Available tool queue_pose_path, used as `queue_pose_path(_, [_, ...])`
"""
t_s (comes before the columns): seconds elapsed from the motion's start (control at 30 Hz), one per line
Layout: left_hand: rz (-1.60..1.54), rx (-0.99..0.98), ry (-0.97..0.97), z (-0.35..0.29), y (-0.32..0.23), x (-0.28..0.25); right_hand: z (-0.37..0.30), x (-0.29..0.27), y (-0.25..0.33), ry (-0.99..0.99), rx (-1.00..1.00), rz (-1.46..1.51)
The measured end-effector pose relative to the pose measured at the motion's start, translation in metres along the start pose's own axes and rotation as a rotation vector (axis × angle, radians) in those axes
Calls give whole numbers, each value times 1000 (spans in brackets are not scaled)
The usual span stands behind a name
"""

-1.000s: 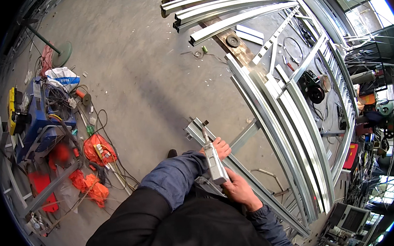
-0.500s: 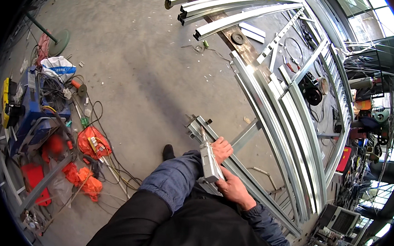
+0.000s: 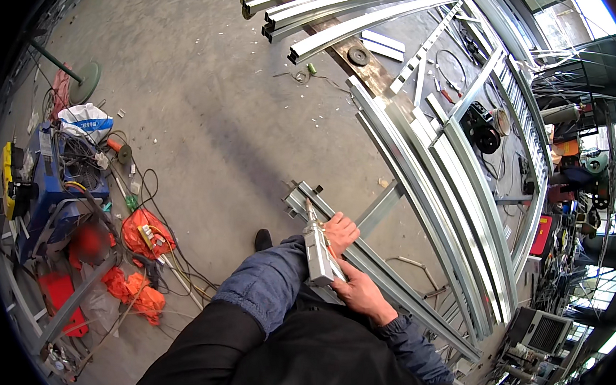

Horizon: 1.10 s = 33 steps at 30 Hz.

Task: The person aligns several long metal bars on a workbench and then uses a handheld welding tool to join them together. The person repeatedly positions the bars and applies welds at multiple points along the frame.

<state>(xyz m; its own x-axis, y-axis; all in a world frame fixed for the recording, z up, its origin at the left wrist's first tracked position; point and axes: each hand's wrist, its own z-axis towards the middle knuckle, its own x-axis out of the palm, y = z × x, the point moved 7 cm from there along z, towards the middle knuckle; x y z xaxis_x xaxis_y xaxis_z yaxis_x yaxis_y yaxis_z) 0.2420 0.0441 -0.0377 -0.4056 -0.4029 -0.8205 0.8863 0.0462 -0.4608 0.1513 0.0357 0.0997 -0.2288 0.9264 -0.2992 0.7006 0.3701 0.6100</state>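
Observation:
A grey, box-bodied welding torch (image 3: 319, 257) with a copper-coloured tip lies slantwise over a galvanized steel profile (image 3: 381, 272). Its tip is close to the profile's far end, but contact cannot be made out. My right hand (image 3: 363, 295) is closed around the torch near its rear end. Farther forward, my left hand (image 3: 341, 233) has its fingers bent over the profile, beside the torch body. The torch hides part of that hand, including the thumb. A small dark piece (image 3: 318, 189) sits at the profile's far end.
Long steel profiles (image 3: 434, 195) lie side by side on the right, with more (image 3: 371, 34) on a rusty beam ahead. At left stand a blue machine (image 3: 59, 184), tangled cables (image 3: 153, 187) and orange plastic bags (image 3: 147, 230). A black shoe (image 3: 264, 240) shows beside my left sleeve.
The view has shifted slightly, so the profiles on the right and ahead appear a little farther left. Both hands keep their places on the torch and profile.

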Motion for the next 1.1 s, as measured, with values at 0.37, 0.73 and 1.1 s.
queue_pose_path(0.37, [56,4,-42,2,-1,3,2,-1,-8,0,0,13])
queue_pose_path(0.73, [39,17,-21,3,-3,-5,0,-2,-15,-55,-92,4])
queue_pose_path(1.1, [27,45,-44,3,-5,-9,-3,-4,-20,-59,-82,-9])
